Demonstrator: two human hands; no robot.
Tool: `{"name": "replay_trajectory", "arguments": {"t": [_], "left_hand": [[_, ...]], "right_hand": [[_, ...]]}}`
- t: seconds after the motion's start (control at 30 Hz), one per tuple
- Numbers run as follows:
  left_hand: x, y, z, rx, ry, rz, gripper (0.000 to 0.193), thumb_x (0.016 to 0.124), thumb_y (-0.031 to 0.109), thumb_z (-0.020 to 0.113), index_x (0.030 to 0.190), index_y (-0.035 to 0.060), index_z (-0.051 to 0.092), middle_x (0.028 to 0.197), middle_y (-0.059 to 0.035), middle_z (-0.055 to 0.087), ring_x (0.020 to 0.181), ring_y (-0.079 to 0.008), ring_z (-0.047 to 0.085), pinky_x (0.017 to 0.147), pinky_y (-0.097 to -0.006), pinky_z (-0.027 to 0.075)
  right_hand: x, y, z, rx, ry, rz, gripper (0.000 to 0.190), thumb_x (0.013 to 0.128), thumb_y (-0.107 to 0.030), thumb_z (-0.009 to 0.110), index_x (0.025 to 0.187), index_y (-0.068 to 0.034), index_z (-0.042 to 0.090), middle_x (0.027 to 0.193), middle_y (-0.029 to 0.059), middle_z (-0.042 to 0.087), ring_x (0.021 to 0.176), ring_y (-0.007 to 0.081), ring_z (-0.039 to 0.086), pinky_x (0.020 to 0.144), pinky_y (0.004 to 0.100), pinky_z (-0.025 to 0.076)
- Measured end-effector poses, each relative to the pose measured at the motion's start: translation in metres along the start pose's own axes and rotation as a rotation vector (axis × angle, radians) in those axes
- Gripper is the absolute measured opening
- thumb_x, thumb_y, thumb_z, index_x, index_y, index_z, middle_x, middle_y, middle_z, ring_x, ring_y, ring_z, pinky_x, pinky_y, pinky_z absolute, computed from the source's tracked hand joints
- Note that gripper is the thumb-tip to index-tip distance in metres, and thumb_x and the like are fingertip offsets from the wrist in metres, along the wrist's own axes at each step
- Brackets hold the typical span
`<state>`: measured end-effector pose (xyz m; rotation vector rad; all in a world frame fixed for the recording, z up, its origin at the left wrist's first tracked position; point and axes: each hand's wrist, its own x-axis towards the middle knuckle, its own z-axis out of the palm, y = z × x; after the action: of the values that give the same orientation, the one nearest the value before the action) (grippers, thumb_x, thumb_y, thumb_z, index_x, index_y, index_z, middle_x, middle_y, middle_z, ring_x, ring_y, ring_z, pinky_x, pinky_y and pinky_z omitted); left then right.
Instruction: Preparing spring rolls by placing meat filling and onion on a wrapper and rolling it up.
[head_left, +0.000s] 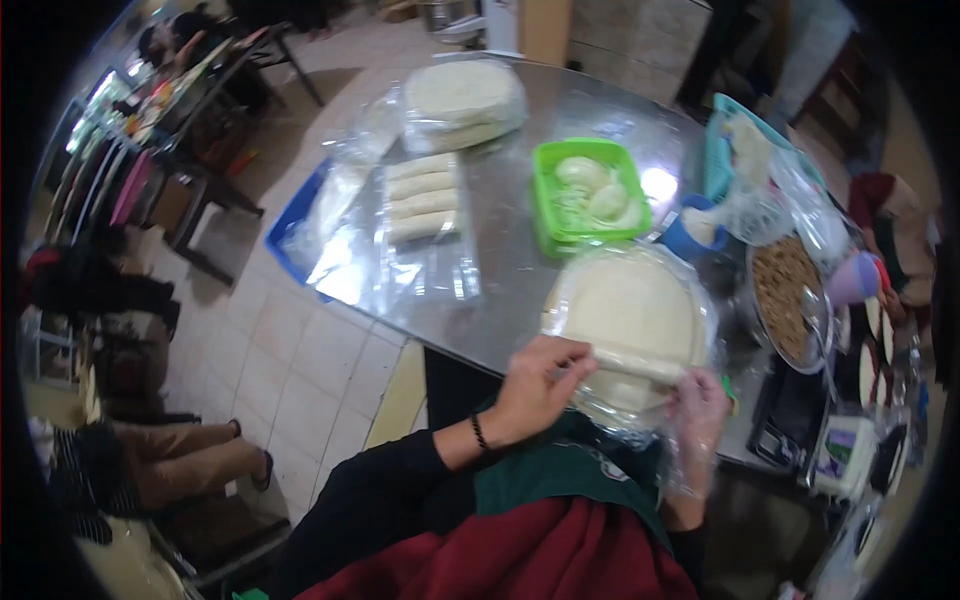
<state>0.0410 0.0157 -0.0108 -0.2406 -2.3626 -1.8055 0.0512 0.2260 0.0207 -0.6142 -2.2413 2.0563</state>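
A stack of thin, round, pale dough wrappers on clear plastic lies right before me. Across its near part runs a rolled-up wrapper, a slim tube. My left hand, bare with a dark beaded bracelet at the wrist, pinches the tube's left end between thumb and fingers. At the right end, my right hand grips it in a clear plastic glove. What lies inside the roll is hidden. Farther off to the left, several finished pale rolls rest in a row on clear plastic.
Behind the wrappers stands a lime-green container holding pale food. A metal bowl of brown filling and a blue cup are to the right. Another plastic-wrapped wrapper stack sits at the steel table's far side. Other people are nearby.
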Motion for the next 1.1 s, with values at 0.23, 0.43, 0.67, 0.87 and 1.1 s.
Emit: {"name": "replay_trajectory", "arguments": {"t": [0.23, 0.43, 0.67, 0.87, 1.1], "left_hand": [[0.025, -0.010, 0.002, -0.131, 0.089, -0.255, 0.014, 0.084, 0.014, 0.064, 0.088, 0.0011, 0.067, 0.081, -0.0101, 0.065, 0.072, -0.0215, 0.059, 0.063, -0.0322, 0.048], [0.016, -0.005, 0.006, 0.387, 0.136, 0.120, 0.013, 0.085, 0.016, 0.060, 0.092, 0.0058, 0.067, 0.082, -0.0059, 0.062, 0.084, -0.0244, 0.054, 0.074, -0.0370, 0.038], [-0.014, 0.005, -0.030, -0.175, 0.161, -0.120, 0.014, 0.089, 0.013, 0.058, 0.090, 0.0002, 0.063, 0.079, -0.0036, 0.060, 0.076, -0.0121, 0.054, 0.069, -0.0264, 0.042], [-0.096, -0.011, -0.090, -0.505, 0.487, -0.318, 0.015, 0.093, 0.012, 0.057, 0.098, -0.0009, 0.062, 0.087, -0.0028, 0.063, 0.082, -0.0065, 0.055, 0.073, -0.0214, 0.044], [-0.079, -0.054, -0.124, -0.305, 0.726, -0.385, 0.016, 0.090, 0.013, 0.060, 0.090, -0.0028, 0.066, 0.081, -0.0018, 0.064, 0.076, -0.0092, 0.057, 0.071, -0.0242, 0.046]], "right_hand": [[0.015, 0.026, 0.018, -0.183, -0.013, -0.453, 0.013, 0.085, -0.005, 0.061, 0.096, 0.003, 0.063, 0.086, 0.0052, 0.061, 0.074, 0.0108, 0.058, 0.067, 0.0237, 0.047], [0.013, 0.010, 0.018, -0.038, -0.104, -0.223, 0.021, 0.083, -0.002, 0.062, 0.103, 0.004, 0.060, 0.091, 0.0065, 0.061, 0.080, 0.0114, 0.058, 0.072, 0.0249, 0.048], [-0.015, -0.027, 0.052, 0.056, -0.304, -0.108, 0.038, 0.086, -0.003, 0.056, 0.121, -0.001, 0.043, 0.101, 0.0099, 0.055, 0.091, 0.0137, 0.056, 0.067, 0.0247, 0.052], [-0.036, -0.001, 0.174, 0.346, -0.750, 0.230, 0.048, 0.085, -0.001, 0.056, 0.125, -0.003, 0.030, 0.107, 0.0144, 0.051, 0.088, 0.0211, 0.060, 0.068, 0.0341, 0.059], [-0.030, 0.008, 0.255, 0.292, -0.890, 0.181, 0.050, 0.084, -0.002, 0.056, 0.126, -0.002, 0.029, 0.106, 0.0163, 0.051, 0.087, 0.0230, 0.062, 0.058, 0.0317, 0.059]]}}
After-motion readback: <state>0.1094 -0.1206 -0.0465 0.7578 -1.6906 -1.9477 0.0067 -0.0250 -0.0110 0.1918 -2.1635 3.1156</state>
